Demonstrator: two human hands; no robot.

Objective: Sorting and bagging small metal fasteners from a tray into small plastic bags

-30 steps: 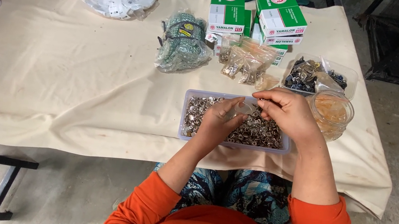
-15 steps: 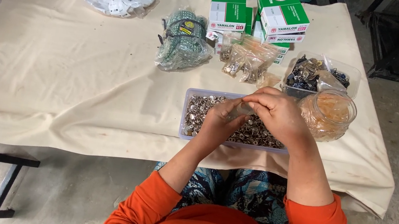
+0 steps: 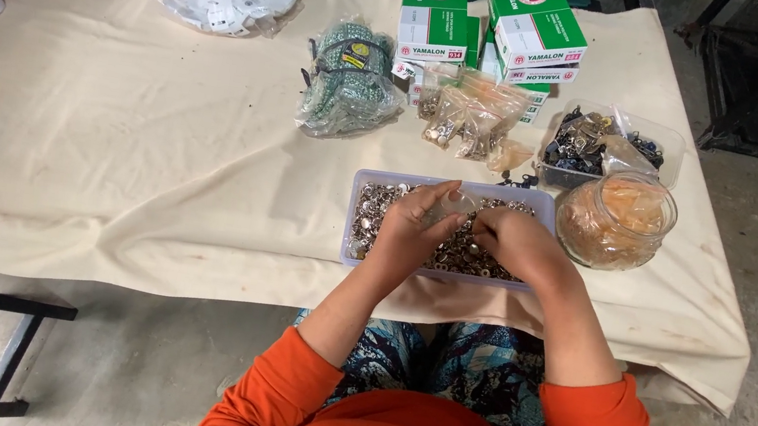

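Over the tray [image 3: 354, 214] of metal pieces, both hands [image 3: 412, 228] [image 3: 514, 245] curl together, each grip pinching a clear bag [image 3: 453, 204].

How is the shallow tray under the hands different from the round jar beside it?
The tray is rectangular, low and pale lilac; the jar is round, taller and clear. The tray holds silvery metal pieces; the jar holds orange, crumpled-looking contents. The left hand and right hand work over the tray; the jar stands untouched. Both sit on the cream cloth.
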